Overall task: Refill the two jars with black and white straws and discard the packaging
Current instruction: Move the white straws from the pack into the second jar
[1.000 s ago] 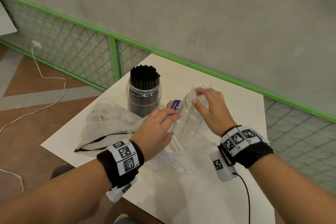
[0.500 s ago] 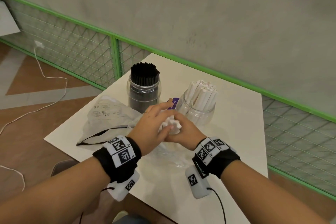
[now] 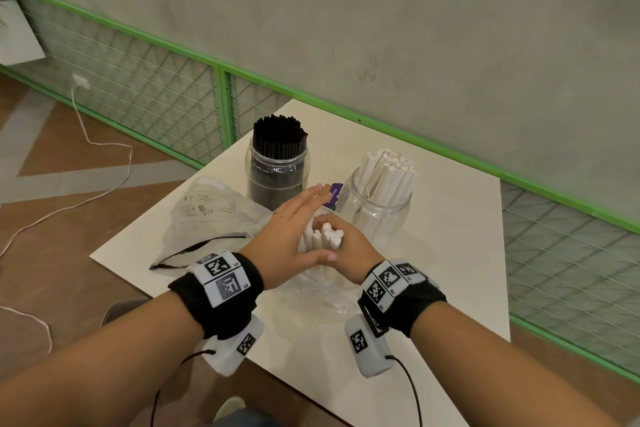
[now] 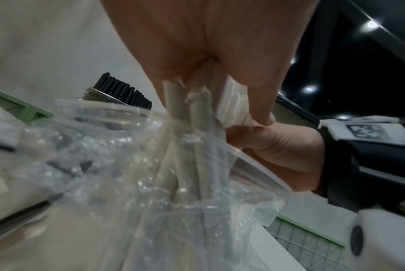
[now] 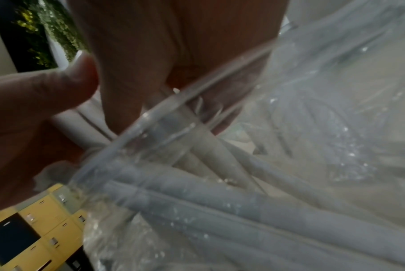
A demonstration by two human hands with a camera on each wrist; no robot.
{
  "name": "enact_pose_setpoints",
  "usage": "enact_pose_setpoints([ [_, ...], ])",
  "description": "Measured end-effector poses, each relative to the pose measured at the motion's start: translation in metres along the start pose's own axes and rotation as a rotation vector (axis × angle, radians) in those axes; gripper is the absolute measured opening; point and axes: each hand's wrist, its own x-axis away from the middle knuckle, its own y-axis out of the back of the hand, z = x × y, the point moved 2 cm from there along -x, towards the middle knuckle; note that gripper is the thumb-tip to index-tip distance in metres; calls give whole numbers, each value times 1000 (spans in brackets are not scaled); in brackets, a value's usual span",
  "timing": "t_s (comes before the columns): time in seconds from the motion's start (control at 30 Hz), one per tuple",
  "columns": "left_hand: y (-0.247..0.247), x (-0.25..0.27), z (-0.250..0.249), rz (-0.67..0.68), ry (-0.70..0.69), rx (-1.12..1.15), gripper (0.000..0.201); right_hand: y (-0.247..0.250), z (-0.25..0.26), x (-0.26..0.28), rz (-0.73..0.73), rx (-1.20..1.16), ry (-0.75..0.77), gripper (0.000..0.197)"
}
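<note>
On the white table [image 3: 450, 253] a clear jar [image 3: 277, 166] is packed with black straws. To its right, another clear jar [image 3: 379, 208] holds white straws leaning to the right. In front of them lies a clear plastic bag [image 3: 311, 298] with a bunch of white straws [image 3: 323, 236] sticking up out of its mouth. My right hand [image 3: 349, 246] grips this bunch from the right. My left hand [image 3: 294, 232] lies flat against its left side, fingers straight and the thumb reaching across the near side. In the right wrist view more white straws [image 5: 197, 192] show through the bag.
An empty clear bag [image 3: 207, 215] with a black zip edge lies on the table's left part. A small purple item [image 3: 334, 194] sits between the jars. A green mesh fence [image 3: 156, 87] runs behind the table, and a white cable [image 3: 104, 146] trails over the floor.
A second ago my right hand was at the mouth of the white-straw jar. It has since come back to the bag, and both hands have closed in round a new bunch.
</note>
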Motion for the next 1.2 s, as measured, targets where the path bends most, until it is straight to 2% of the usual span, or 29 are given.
enact_pose_setpoints([
  [0.13, 3, -1, 2, 10, -13, -35, 78, 5, 2, 3, -15, -46, -8, 38],
  [0.23, 1, -2, 3, -11, -12, -52, 64, 8, 0, 4, -38, -73, 1, 36],
  [0.3, -1, -2, 3, -64, -38, -74, 49, 13, -3, 4, -91, -75, -1, 38],
  [0.4, -3, -2, 3, -135, -41, -113, 34, 26, -3, 8, -184, -94, -25, 26],
  [0.57, -5, -4, 1, -149, 1, -139, 28, 52, -11, 27, -379, -136, -16, 15],
  [0.77, -5, -7, 1, -158, 26, -167, 27, 28, -56, 42, -333, -74, -258, 10],
  [0.87, -6, -8, 1, -145, 15, -169, 27, 23, -68, 41, -303, -101, -309, 14],
  [1.0, -8, -8, -1, -134, -3, -167, 27, 42, -50, 38, -339, -103, -224, 9],
  [1.2, -12, -10, -4, -141, 0, -160, 27, 100, 24, 30, -572, -154, 9, 11],
])
